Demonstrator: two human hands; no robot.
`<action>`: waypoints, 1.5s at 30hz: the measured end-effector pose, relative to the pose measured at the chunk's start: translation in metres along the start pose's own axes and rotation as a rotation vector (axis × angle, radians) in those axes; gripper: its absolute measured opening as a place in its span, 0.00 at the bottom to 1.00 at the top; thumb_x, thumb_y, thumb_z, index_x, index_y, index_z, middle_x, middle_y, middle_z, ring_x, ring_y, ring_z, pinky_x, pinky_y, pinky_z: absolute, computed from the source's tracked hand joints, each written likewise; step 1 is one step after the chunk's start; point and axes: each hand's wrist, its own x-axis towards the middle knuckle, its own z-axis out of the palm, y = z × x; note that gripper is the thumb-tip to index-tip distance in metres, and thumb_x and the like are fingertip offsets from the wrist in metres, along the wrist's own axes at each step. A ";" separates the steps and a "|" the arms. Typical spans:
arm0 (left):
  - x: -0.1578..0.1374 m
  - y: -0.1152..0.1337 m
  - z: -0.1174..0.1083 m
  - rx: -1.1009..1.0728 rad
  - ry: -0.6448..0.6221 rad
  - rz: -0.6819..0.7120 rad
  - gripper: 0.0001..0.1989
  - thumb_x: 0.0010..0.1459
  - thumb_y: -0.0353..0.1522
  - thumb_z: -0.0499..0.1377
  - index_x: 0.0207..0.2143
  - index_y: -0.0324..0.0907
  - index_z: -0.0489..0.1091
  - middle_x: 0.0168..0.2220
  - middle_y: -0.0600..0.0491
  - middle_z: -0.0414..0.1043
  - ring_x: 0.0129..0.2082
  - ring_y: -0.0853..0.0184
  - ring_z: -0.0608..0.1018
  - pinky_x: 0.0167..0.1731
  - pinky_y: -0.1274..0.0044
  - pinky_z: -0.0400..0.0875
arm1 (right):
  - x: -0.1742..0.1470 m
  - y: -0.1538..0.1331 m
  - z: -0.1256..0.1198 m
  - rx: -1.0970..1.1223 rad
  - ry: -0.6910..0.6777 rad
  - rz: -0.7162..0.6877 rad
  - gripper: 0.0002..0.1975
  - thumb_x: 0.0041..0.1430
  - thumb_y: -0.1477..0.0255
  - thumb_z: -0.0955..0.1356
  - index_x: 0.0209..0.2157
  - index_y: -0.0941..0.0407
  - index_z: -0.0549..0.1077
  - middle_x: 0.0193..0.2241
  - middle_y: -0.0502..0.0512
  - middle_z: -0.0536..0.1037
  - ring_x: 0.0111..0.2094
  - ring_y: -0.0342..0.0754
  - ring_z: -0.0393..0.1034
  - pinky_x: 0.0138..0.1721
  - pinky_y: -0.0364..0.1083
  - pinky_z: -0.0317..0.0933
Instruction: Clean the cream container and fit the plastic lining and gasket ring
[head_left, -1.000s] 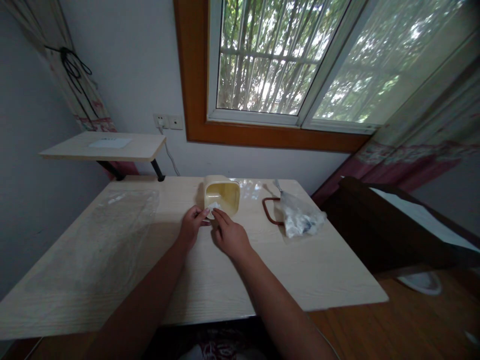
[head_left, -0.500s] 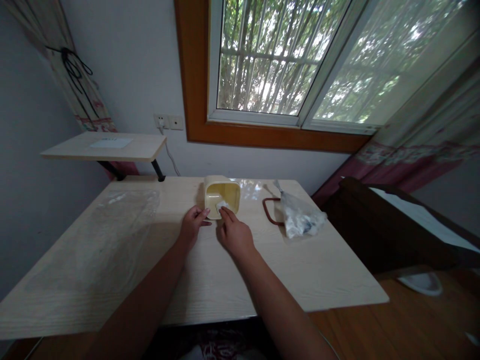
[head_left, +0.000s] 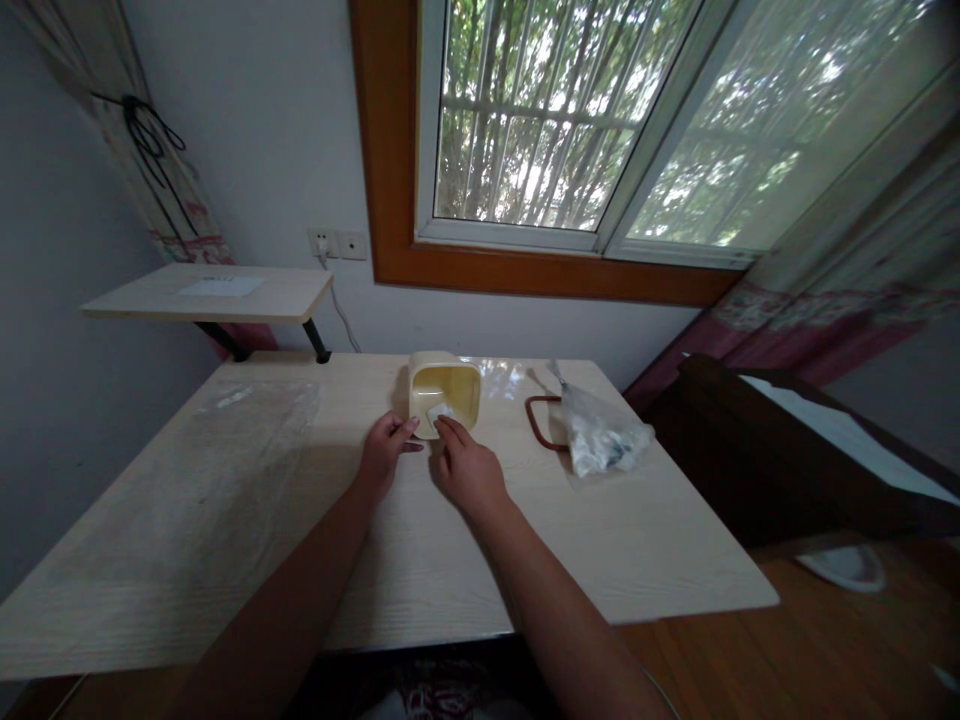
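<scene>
A pale yellow plastic container [head_left: 444, 365] lies tipped on the table, its open mouth facing me. My left hand [head_left: 384, 455] is closed on the lower left of its rim, thumb at the edge. The fingers of my right hand [head_left: 471, 465] are together at the lower rim, on a small white piece [head_left: 438, 411] just inside the mouth. That piece looks like folded paper or cloth; I cannot tell which. My right fingers partly cover it.
Right of the container, a knotted clear plastic bag [head_left: 606, 435] with things inside lies against a reddish-brown handle-shaped loop [head_left: 534, 425]. Clear plastic sheeting [head_left: 247, 460] covers the table's left part. A raised shelf [head_left: 292, 300] stands at the back left; a window is behind.
My right hand has shifted slightly left, and the white piece has moved a little left with it inside the container. My left hand and the container have stayed in place.
</scene>
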 end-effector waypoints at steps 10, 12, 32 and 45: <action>-0.002 0.002 0.002 -0.004 -0.001 0.005 0.23 0.46 0.46 0.71 0.25 0.40 0.65 0.25 0.58 0.67 0.26 0.71 0.74 0.26 0.76 0.79 | -0.001 -0.001 0.001 0.087 0.014 -0.068 0.30 0.63 0.73 0.61 0.67 0.53 0.60 0.68 0.55 0.62 0.56 0.49 0.71 0.55 0.48 0.68; -0.002 0.002 0.002 -0.004 0.000 0.004 0.23 0.46 0.46 0.71 0.25 0.40 0.65 0.25 0.58 0.67 0.26 0.71 0.74 0.27 0.76 0.79 | -0.001 -0.001 0.002 0.093 0.021 -0.075 0.30 0.63 0.73 0.61 0.67 0.53 0.60 0.68 0.55 0.62 0.57 0.49 0.71 0.56 0.48 0.68; -0.002 0.002 0.002 0.003 0.001 -0.003 0.23 0.45 0.47 0.71 0.25 0.40 0.65 0.26 0.56 0.70 0.27 0.69 0.76 0.26 0.76 0.79 | 0.001 0.004 0.002 -0.008 0.021 0.055 0.30 0.62 0.73 0.61 0.67 0.53 0.61 0.68 0.56 0.61 0.52 0.51 0.74 0.50 0.49 0.71; -0.002 0.002 0.001 -0.008 -0.010 0.001 0.22 0.47 0.46 0.70 0.25 0.40 0.65 0.26 0.56 0.69 0.27 0.70 0.75 0.26 0.76 0.78 | 0.000 0.002 0.004 0.079 0.030 -0.054 0.30 0.63 0.73 0.61 0.67 0.53 0.61 0.68 0.55 0.62 0.56 0.50 0.72 0.53 0.47 0.69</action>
